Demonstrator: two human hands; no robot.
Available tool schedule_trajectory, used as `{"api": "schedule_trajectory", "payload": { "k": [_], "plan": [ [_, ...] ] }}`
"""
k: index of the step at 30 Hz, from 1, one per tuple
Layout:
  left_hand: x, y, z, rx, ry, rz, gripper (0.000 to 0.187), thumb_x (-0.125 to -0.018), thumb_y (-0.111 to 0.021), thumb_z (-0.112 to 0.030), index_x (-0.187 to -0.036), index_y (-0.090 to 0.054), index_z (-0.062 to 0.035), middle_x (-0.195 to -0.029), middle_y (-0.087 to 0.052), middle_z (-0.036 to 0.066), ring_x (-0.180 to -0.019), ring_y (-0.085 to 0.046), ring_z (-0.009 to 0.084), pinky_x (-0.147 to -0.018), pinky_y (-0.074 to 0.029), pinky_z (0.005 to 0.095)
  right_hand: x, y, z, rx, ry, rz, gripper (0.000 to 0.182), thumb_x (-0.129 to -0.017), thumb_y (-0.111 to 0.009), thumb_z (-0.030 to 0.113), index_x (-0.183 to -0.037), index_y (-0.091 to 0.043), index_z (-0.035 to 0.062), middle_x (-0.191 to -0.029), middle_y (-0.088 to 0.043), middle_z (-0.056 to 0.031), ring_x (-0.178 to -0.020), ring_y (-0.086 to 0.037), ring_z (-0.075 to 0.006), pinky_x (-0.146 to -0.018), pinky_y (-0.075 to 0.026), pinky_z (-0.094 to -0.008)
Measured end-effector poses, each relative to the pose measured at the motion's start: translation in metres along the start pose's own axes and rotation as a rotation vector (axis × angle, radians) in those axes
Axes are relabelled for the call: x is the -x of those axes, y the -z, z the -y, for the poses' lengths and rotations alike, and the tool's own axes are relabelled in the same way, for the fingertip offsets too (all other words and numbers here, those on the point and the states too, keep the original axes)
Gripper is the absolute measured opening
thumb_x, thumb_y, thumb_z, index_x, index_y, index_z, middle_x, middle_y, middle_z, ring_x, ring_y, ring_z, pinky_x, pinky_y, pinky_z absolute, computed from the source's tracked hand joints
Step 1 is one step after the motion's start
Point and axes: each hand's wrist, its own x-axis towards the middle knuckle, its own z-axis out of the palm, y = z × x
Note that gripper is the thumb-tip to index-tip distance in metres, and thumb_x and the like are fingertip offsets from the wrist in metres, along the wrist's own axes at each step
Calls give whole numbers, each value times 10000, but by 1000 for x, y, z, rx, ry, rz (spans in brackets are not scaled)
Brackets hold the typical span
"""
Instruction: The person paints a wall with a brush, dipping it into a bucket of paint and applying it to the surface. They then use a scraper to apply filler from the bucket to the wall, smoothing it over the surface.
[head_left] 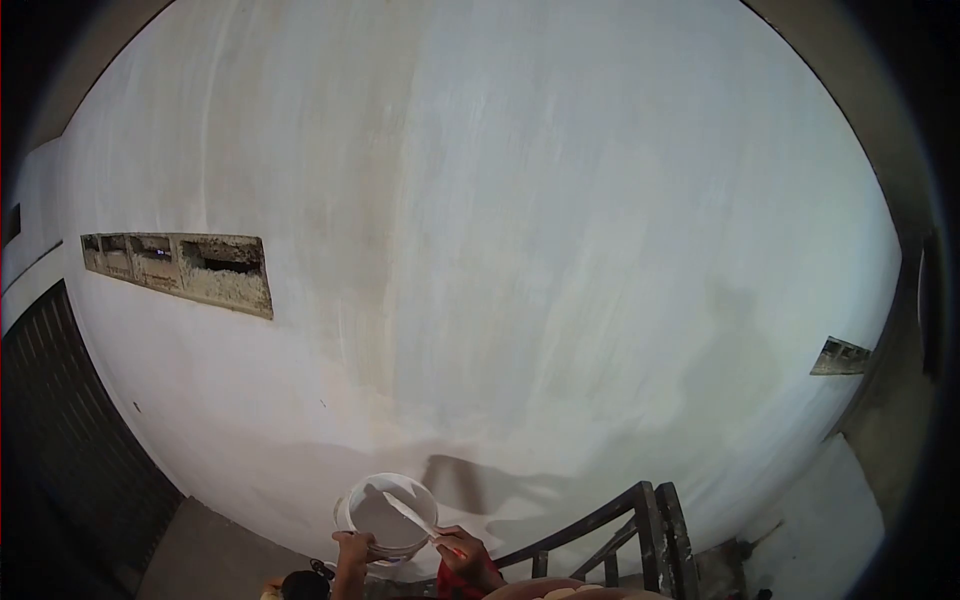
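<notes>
A white bucket (427,492) with pale whitish-grey material inside stands out against the lower part of the wall. Closed on the bucket's near left side is my left hand (355,547), its fingers at the rim. My right hand (462,550), below a red sleeve, grips a white-coated flat tool (408,511) with a bit of orange-red at its handle. The tool slants across the bucket's right rim, its far end over the material inside. My fingers cover most of its handle.
The wall (480,250) ahead carries streaky whitish coating. A block vent (180,270) is at left, a smaller vent (840,357) at right. Dark metal bars (650,535) rise beside my right arm. A dark slatted gate (70,430) stands left; a dark rounded shape (303,586) is at the bottom.
</notes>
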Motion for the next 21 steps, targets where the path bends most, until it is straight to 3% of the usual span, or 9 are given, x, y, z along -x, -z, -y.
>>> {"api": "schedule_trajectory", "payload": {
  "k": [3,6,11,14,16,17,21],
  "plan": [
    [0,5,-3,26,-30,-9,639,-679,-611,56,-1148,-179,10,-1128,-387,276,-843,-612,453,-628,-614,526,-5,1,7,-17,-47,10,150,-747,-682,-28,-887,-686,27,-979,-665,-171,-891,-677,-269,-731,-540,-319],
    [-20,14,11,-44,3,19,647,-657,-609,73,-1134,-179,7,-1128,-383,275,-870,-605,455,-659,-611,528,-3,0,5,-28,-51,22,141,-754,-677,-18,-887,-687,29,-979,-665,-173,-890,-675,-270,-734,-539,-325],
    [8,-4,1,36,18,-27,625,-653,-611,64,-1122,-200,9,-1091,-396,256,-899,-592,429,-635,-616,517,2,-2,-1,-60,-4,72,128,-765,-668,-1,-886,-689,32,-980,-664,-177,-889,-673,-270,-739,-536,-334],
    [-21,9,14,-34,37,-14,676,-662,-627,21,-1193,-209,23,-1120,-407,254,-902,-575,403,-593,-599,499,4,-4,-17,-43,219,3,154,-777,-649,14,-926,-682,37,-969,-659,-180,-891,-666,-287,-757,-532,-357],
    [-27,21,28,-69,75,-30,691,-686,-628,-26,-1253,-238,43,-1143,-422,254,-912,-562,367,-569,-584,452,19,-4,-34,-69,42,125,217,-777,-631,6,-987,-666,47,-1010,-645,-179,-906,-659,-302,-781,-528,-373],
    [-7,13,11,-137,59,-15,666,-688,-622,-27,-1238,-253,42,-1137,-422,242,-904,-566,364,-575,-590,446,4,6,-18,-68,68,190,278,-762,-624,-25,-1029,-646,50,-1058,-626,-180,-927,-654,-315,-779,-531,-363],
    [26,-2,-18,-69,-32,14,611,-690,-614,-24,-1182,-255,22,-1108,-423,225,-874,-590,365,-589,-606,436,-17,8,-1,-103,104,92,170,-745,-645,-76,-894,-667,2,-1049,-638,-191,-845,-666,-279,-707,-529,-327]
  ]
}}
